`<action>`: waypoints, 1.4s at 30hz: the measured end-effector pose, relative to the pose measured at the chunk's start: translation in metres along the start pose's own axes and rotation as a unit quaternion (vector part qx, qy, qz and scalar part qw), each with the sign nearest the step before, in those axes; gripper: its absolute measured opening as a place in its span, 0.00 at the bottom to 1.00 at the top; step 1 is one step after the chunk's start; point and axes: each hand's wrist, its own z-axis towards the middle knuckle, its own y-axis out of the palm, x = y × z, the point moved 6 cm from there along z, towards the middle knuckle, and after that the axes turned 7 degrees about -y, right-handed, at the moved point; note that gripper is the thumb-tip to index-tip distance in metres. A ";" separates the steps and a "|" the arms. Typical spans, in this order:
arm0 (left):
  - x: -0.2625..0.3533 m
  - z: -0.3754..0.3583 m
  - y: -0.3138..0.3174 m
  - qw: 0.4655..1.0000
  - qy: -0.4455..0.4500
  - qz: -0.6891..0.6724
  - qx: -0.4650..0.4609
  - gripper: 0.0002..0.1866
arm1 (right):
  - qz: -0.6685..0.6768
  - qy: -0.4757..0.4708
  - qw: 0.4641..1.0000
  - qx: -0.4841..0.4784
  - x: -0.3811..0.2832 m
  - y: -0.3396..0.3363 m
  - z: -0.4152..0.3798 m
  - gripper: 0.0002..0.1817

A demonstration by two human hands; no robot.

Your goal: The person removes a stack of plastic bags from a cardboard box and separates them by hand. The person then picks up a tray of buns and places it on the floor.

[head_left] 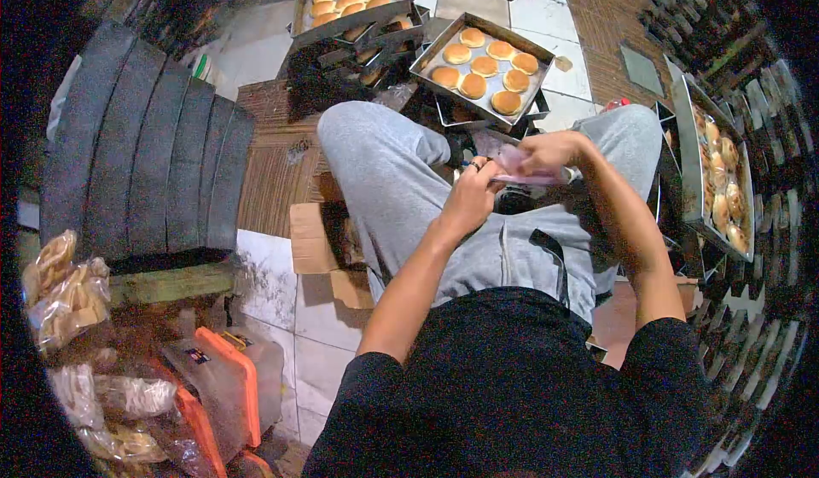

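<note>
Over my lap my left hand, with a dark ring on one finger, is closed at the left edge of a thin pinkish, see-through piece of plastic that looks like a stack of bags. My right hand hangs over the same plastic, fingers pointing down and left, smeared by motion. Just beyond the hands, a metal tray of round golden buns rests on other trays.
Another stack of bun trays stands further back. At right, a tray of topped breads leans beside me. A cardboard box, orange-rimmed plastic bins and bagged bread are on the left. Dark trays stand behind them.
</note>
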 end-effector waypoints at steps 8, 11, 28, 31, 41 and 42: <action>-0.003 0.000 -0.003 0.996 -0.020 -0.060 0.064 0.23 | -0.009 -0.121 0.981 0.149 -0.003 0.015 -0.017 0.15; -0.016 -0.001 -0.007 0.975 -0.165 -0.143 0.048 0.44 | 0.086 -0.105 0.976 0.173 -0.018 0.000 -0.041 0.20; -0.070 0.010 0.042 0.958 -0.191 0.003 -0.212 0.24 | 0.040 -0.012 0.990 0.136 0.068 -0.011 0.019 0.14; -0.039 -0.005 0.025 0.925 -0.283 0.065 -0.244 0.28 | 0.041 -0.060 0.984 0.165 0.077 -0.012 0.023 0.12; 0.022 -0.039 -0.046 0.976 -0.086 0.167 0.114 0.18 | -0.087 -0.080 0.973 0.197 0.056 0.040 0.054 0.13; 0.036 -0.048 -0.050 0.976 -0.079 0.176 0.101 0.17 | -0.103 -0.060 0.984 0.132 0.062 0.043 0.062 0.14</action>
